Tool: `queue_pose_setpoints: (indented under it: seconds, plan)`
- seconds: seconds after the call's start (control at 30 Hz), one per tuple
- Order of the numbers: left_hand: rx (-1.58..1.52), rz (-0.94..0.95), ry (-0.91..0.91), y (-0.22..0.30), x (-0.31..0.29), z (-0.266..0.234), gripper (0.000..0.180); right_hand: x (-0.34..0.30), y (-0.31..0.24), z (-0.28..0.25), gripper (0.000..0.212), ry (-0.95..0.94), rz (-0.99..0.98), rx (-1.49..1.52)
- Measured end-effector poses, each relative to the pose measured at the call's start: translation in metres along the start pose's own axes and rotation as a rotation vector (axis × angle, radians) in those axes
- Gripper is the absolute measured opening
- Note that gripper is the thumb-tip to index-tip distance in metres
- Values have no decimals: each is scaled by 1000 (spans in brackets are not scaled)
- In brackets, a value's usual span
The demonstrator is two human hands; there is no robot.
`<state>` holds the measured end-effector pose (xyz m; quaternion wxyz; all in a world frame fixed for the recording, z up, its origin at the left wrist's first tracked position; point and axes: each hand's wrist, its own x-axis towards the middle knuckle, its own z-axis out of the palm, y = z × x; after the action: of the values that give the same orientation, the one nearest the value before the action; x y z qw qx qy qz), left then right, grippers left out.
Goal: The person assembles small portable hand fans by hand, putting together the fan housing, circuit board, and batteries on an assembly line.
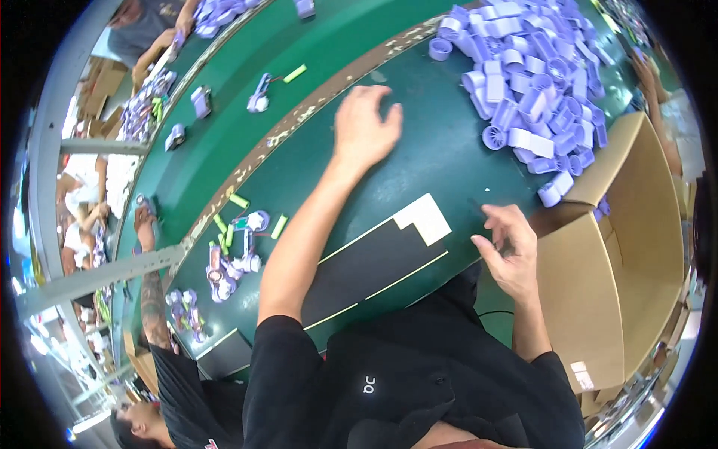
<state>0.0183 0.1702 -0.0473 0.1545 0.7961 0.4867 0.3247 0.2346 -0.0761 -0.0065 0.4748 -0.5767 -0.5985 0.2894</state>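
My left hand (366, 123) hovers over the far part of the green table, by the raised edge of the conveyor. Its thumb and fingers are apart, and nothing shows between them. Nearer to me, my right hand (512, 251) is held beside the open cardboard box (576, 299), its fingers loosely bent and thumb apart, with nothing visible in it. Beyond that hand lies a big heap of purple plastic housings (535, 97). A black mat (366, 269) with a pale cut-out piece (426, 217) lies between my arms.
On the green conveyor (232, 112) sits a purple assembly with a green cell (259, 93). Several wired assemblies (243, 247) lie left of my arm. A co-worker's tattooed arm (153, 299) reaches over the belt at left. A grey metal frame (105, 280) crosses there.
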Motion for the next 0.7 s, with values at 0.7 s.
queue_pose_setpoints:
  seconds: [0.7]
  plan:
    - [271,-637,305,-72,-261,-233,30,115,-57,171,88,-562,-383,4]
